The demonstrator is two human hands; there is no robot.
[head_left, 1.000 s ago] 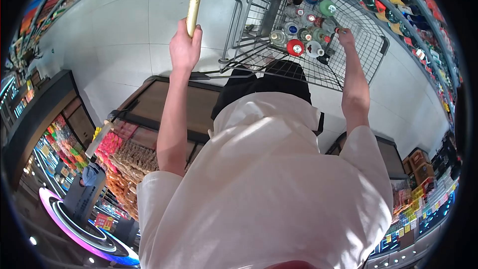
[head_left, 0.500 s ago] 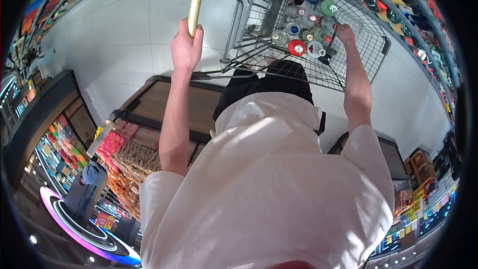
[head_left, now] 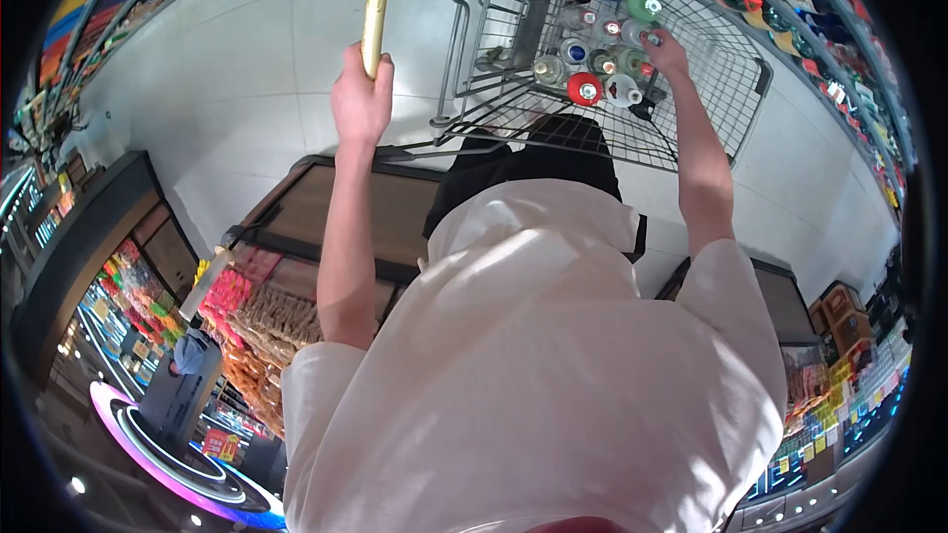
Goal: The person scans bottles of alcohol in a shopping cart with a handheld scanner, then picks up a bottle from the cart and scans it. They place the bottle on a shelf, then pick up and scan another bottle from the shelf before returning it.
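My left hand [head_left: 361, 104] is closed around the lower end of a gold-coloured pole [head_left: 377, 5] with lettering, which runs up out of the picture. My right hand [head_left: 669, 53] reaches over the wire shopping cart [head_left: 726, 118]. Its fingers are pinched at what looks like a bottle's top, beside a clear bottle [head_left: 634, 33]; the fingers partly hide it. Several bottles stand close together in the cart, among them a green-topped bottle [head_left: 644, 6], a red-capped bottle [head_left: 585, 89], a white-topped bottle [head_left: 622, 91] and a blue-capped bottle [head_left: 575, 51].
Shelves of bottles [head_left: 790, 20] curve along the right. A brown-topped display stand [head_left: 346, 202] is close by my left arm, with packaged goods [head_left: 267, 321] beside it. Pale floor tiles [head_left: 247, 69] lie left of the cart. A person [head_left: 188, 350] is far off at lower left.
My right hand has moved up and left, closer to the bottles. My left hand and the pole have shifted slightly left. The whole view has shifted a little.
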